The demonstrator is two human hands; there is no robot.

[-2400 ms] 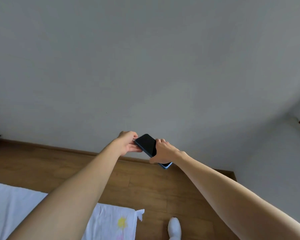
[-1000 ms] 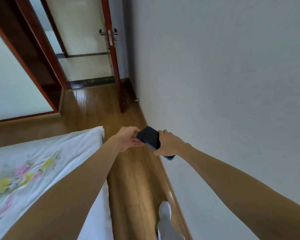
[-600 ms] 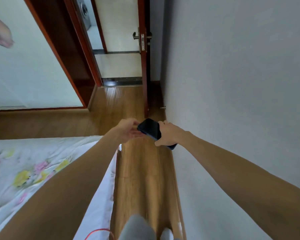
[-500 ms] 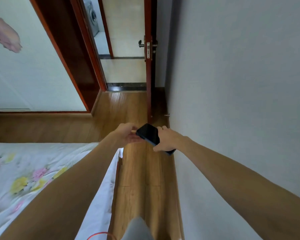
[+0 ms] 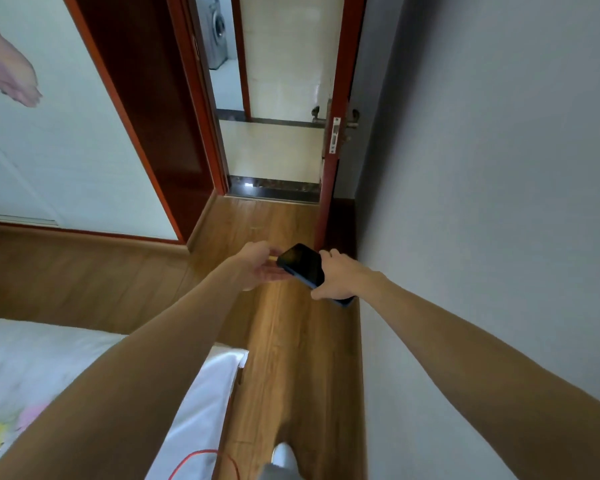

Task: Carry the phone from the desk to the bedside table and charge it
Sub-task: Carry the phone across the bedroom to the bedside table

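bare forearms, no sleeves; grey trouser leg (image 5: 274, 474)

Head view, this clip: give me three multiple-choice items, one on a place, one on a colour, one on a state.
1. Where is the dark-screened phone in a blue case?
A. In the air between both hands
B. On the bed
C. On the floor

2. What colour is the thin cable at the bottom edge?
A. Red
B. Green
C. White

3. How does the red-brown wooden door stand?
A. Shut
C. Off its hinges
B. Open

Answers: 1 A, the right hand grips the phone while the left hand touches its far end; 2 A, it loops red beside the white flowered bed sheet; 3 B, tiled floor shows through the doorway.
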